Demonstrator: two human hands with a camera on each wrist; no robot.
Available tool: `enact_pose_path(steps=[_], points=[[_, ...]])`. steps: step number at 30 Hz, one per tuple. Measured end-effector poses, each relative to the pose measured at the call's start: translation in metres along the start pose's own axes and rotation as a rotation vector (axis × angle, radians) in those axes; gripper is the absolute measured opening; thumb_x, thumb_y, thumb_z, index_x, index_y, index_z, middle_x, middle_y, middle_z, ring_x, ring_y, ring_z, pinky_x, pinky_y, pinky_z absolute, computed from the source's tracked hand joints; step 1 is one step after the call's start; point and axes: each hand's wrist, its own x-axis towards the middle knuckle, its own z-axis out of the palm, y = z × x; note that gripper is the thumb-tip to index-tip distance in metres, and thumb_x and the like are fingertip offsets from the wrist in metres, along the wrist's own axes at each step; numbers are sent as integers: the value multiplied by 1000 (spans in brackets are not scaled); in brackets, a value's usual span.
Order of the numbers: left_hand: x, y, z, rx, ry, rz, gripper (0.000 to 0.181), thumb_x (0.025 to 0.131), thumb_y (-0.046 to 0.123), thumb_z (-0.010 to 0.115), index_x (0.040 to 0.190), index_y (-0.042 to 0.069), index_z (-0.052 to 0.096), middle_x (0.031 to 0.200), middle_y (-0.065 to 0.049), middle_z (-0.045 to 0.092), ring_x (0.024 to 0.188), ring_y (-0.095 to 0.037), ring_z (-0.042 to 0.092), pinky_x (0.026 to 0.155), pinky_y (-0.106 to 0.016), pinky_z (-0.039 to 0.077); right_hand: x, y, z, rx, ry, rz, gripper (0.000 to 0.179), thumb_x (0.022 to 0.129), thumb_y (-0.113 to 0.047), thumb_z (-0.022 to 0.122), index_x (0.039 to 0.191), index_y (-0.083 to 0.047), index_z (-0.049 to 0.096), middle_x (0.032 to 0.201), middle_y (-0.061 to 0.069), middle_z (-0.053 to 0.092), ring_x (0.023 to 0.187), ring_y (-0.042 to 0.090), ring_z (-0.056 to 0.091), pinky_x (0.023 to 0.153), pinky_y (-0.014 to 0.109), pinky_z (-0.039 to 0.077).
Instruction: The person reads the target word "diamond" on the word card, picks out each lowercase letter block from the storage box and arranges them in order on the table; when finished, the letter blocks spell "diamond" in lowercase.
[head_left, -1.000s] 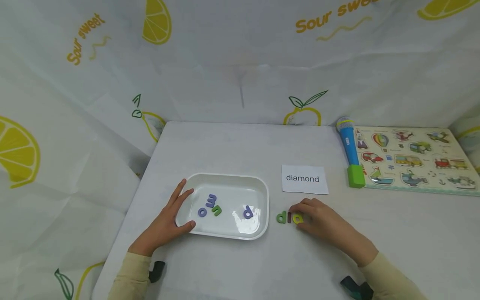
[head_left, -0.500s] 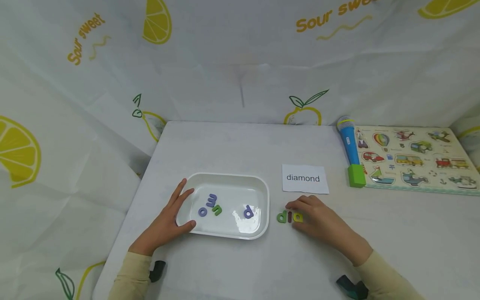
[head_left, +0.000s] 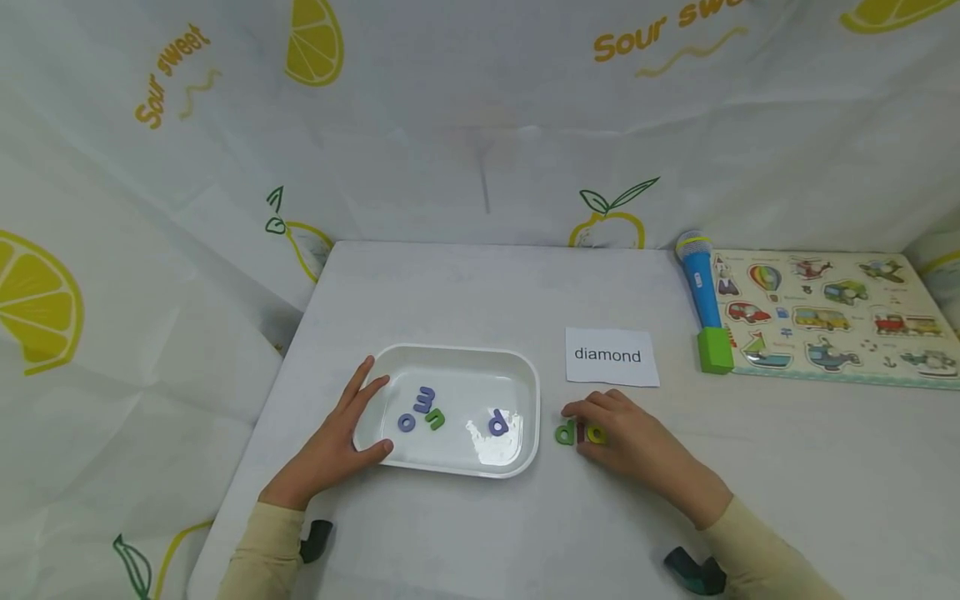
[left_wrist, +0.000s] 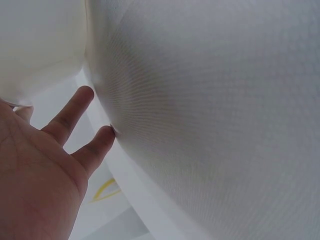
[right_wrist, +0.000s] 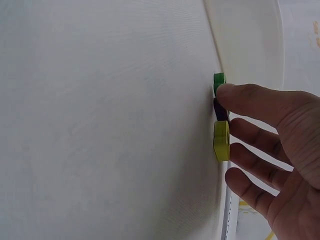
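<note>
On tbl (head_left: 465,542), R hand (head_left: 636,446) by yellow ltr (right_wrist: 221,142), purple ltrs (head_left: 423,400) head-cam only

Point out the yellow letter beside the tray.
The letter farthest from the tray, partly under the right hand; the row's d is green, the i dark.

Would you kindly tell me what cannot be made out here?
Head: part of the yellow letter, behind the right hand; print on the picture board, too small to read.
Right wrist: part of the green letter, behind the thumb.
Left wrist: part of the left hand, cut off by the left and bottom edges.
</note>
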Motion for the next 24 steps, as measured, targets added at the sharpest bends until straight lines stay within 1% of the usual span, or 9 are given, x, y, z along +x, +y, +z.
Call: enact_pose_path(steps=[5, 9, 14, 17, 20, 22, 24], points=[[0, 1, 0, 1, 0, -11, 90, 85, 29, 81, 160, 23, 30, 170, 5, -2, 150, -40, 21, 105, -68, 34, 4, -2, 1, 40, -14, -9, 50, 76, -15, 91, 122, -14, 71, 115, -3, 68, 106, 18, 57, 89, 41, 53], [0, 0, 0, 5, -3, -13, 90, 86, 30, 80, 160, 24, 30, 170, 5, -2, 150, -40, 20, 105, -67, 35, 6, -5, 3, 42, -35, -6, 49, 77, -13, 90, 122, -14, 71, 113, -2, 69, 104, 20, 59, 88, 42, 54], [0, 0, 0, 0, -3, -17, 90, 86, 31, 80, 160, 24, 30, 170, 6, -2, 150, -40, 20, 105, -67, 34, 7, -7, 5, 27, -36, -10, 48, 77, -12, 89, 122, -14, 71, 111, -2, 70, 104, 20, 59, 88, 41, 54], [0, 0, 0, 1, -5, -14, 90, 86, 32, 80, 160, 24, 30, 170, 5, -2, 151, -39, 20, 106, -67, 34, 8, -7, 3, 30, -35, -15, 48, 78, -14, 89, 123, -13, 70, 113, -2, 69, 106, 20, 59, 89, 41, 54], [0, 0, 0, 4, -8, -9, 90, 86, 32, 80, 160, 24, 29, 170, 5, -2, 151, -39, 20, 106, -66, 34, 11, -10, -4, 53, -18, -15, 51, 79, -17, 89, 126, -14, 69, 119, -1, 67, 110, 21, 60, 92, 43, 53], [0, 0, -1, 2, -7, -9, 90, 86, 31, 80, 160, 24, 29, 170, 5, -1, 151, -38, 19, 106, -66, 34, 15, -14, -11, 103, 15, -31, 53, 79, -18, 89, 127, -13, 67, 123, 0, 65, 114, 21, 60, 94, 44, 53], [0, 0, -1, 1, -5, -10, 90, 86, 31, 80, 160, 24, 29, 170, 5, -1, 151, -39, 19, 106, -66, 34, 22, -21, -19, 171, 56, -71, 54, 80, -18, 89, 128, -14, 66, 126, -1, 64, 116, 21, 60, 95, 44, 53]])
